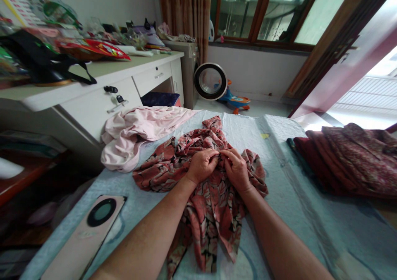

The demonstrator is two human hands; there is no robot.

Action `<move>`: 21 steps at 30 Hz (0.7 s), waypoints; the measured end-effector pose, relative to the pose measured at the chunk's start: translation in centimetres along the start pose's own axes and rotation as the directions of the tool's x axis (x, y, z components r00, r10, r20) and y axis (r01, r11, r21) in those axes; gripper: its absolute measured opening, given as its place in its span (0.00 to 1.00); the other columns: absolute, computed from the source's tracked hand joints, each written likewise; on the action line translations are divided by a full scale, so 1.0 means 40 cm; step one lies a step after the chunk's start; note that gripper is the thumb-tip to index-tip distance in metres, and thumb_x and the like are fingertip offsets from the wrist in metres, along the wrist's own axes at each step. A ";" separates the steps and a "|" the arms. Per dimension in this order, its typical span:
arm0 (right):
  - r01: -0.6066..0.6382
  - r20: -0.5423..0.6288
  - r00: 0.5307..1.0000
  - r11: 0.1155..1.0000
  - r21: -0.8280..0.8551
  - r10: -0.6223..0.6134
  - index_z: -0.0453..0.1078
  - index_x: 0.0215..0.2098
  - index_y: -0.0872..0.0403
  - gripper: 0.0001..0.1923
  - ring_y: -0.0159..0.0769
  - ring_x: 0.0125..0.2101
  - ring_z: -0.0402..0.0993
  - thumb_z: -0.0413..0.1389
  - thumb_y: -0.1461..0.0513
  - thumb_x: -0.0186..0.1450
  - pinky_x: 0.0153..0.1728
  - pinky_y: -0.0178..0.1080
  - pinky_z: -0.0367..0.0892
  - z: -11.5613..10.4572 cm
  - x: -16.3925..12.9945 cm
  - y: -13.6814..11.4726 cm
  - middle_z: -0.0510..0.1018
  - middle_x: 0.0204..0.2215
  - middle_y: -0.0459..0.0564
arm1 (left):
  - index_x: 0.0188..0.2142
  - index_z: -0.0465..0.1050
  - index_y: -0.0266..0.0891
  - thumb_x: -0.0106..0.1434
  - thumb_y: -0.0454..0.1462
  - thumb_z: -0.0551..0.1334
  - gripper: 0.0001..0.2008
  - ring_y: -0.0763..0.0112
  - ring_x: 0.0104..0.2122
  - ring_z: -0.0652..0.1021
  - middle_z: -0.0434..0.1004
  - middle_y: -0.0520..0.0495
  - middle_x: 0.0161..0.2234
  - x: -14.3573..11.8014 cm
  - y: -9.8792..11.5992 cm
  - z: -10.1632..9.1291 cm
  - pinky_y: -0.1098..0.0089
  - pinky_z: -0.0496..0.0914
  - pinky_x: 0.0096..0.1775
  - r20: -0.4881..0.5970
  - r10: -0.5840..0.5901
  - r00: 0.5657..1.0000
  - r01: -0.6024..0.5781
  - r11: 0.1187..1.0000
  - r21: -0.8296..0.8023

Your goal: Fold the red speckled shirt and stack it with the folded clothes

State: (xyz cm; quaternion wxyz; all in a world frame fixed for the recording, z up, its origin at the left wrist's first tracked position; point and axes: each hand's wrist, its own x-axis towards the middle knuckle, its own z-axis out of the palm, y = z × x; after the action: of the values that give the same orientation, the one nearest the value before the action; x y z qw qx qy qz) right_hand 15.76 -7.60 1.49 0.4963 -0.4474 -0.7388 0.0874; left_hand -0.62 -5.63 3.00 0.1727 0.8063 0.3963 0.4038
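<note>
Two bare hands gather a crumpled floral garment on a bed.

Near the bed's edge lies a phone (89, 230); mid-bed, the floral garment (204, 189) is still bunched, nothing folded yet. Left hand (201, 165) and right hand (237, 168) meet, knuckles up, each grip pinched shut on its cloth. Beyond lie a pink garment (136, 135) and stacked clothes (347, 156).

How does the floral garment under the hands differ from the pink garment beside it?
The floral garment is rust-red with a leaf print; the pink garment is plain pale pink. The left hand and right hand pinch the floral one; the pink one lies untouched, hanging over the bed's edge. Both are crumpled, unfolded.
</note>
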 end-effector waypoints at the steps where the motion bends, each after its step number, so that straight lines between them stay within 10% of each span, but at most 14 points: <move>1: -0.001 -0.002 1.000 1.000 0.001 0.001 0.74 0.46 0.50 0.16 0.38 0.42 0.73 0.49 0.69 0.66 0.46 0.41 0.71 0.001 0.000 0.001 0.76 0.39 0.51 | 0.38 0.76 0.41 0.66 0.33 0.56 0.08 0.66 0.37 0.79 0.80 0.46 0.35 0.000 -0.001 0.001 0.68 0.71 0.41 -0.014 -0.001 1.000 0.001 1.000 -0.008; 21: -0.062 0.027 0.998 0.995 0.075 0.060 0.75 0.42 0.50 0.13 0.37 0.40 0.75 0.50 0.67 0.65 0.44 0.40 0.71 0.001 0.003 0.009 0.78 0.37 0.49 | 0.34 0.74 0.41 0.65 0.32 0.57 0.08 0.67 0.35 0.77 0.76 0.47 0.32 -0.004 -0.006 0.012 0.69 0.70 0.39 0.011 -0.020 1.000 0.021 1.000 -0.013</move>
State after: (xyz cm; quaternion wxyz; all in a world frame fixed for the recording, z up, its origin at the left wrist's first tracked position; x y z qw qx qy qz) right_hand 15.94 -7.29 1.35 0.5009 -0.4493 -0.7271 0.1361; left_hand -0.43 -5.59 2.49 0.1842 0.8032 0.4010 0.4001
